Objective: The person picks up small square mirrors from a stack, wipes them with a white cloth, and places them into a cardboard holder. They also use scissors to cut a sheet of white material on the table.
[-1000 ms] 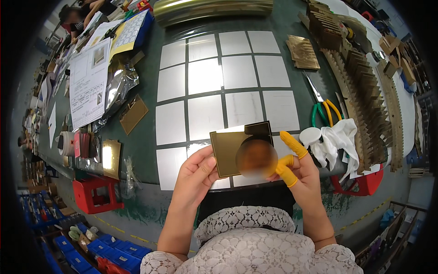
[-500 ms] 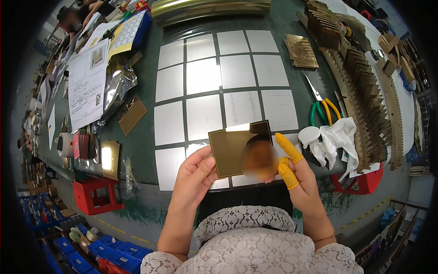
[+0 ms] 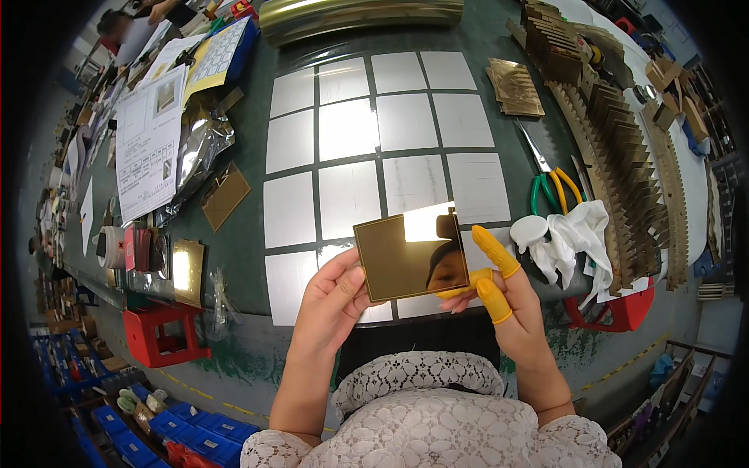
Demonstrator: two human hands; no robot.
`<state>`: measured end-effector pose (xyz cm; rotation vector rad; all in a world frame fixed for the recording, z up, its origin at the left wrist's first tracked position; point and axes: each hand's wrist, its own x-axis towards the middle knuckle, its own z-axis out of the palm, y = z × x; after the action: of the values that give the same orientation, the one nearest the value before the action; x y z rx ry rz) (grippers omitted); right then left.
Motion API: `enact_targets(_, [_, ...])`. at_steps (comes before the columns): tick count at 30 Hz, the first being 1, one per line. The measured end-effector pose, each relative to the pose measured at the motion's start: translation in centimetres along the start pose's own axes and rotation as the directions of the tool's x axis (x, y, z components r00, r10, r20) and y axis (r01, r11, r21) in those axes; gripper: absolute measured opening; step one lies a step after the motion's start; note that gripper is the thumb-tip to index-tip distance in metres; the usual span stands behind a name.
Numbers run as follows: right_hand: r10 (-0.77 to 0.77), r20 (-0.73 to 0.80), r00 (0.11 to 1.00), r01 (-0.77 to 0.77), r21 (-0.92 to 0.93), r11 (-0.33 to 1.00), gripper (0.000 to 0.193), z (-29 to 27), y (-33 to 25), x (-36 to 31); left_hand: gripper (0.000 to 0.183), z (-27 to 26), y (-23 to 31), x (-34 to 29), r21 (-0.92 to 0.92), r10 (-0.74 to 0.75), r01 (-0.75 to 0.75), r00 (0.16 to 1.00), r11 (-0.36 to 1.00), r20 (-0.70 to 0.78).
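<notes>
A square, gold-tinted mirror plate (image 3: 394, 269) is tilted in front of me above the table, its glossy face throwing back a reflection. Thumb and fingers of my left hand (image 3: 329, 310) pinch its left edge. At the lower right corner is my right hand (image 3: 516, 316), with yellow finger cots on several fingers. One covered finger lies along the plate's bottom edge there and bare fingertips show just below; the index finger stands apart from the plate. Beneath lie rows of white square sheets (image 3: 406, 121), some partly hidden by the plate and hands.
Right of the sheets are scissors (image 3: 546, 168), white gloves (image 3: 573, 242), stacked gold plates (image 3: 515, 87) and toothed racks (image 3: 624, 156). Papers (image 3: 152, 144) and a loose gold plate (image 3: 226, 196) lie left. A gold roll (image 3: 359, 19) spans the far edge; a red stool (image 3: 164, 335) stands below left.
The plate has tilted slightly and moved a little left and down, so its reflection differs. The fingers of my right hand shifted slightly around its lower right corner.
</notes>
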<state>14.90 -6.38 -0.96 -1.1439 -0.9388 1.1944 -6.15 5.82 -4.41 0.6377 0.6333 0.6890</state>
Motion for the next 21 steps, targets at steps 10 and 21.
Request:
enact_targets(10, [-0.01,-0.107,0.994,0.007,-0.023,1.0,0.05,0.1,0.6,0.4,0.034,0.6,0.1,-0.2,-0.032,-0.029,0.029,1.0,0.999,0.009])
enact_targets(21, [-0.138,-0.223,0.965,0.13,-0.053,0.99,0.047,-1.1,0.7,0.9,0.044,0.7,0.1,-1.3,0.122,-0.09,0.07,0.982,0.99,0.167])
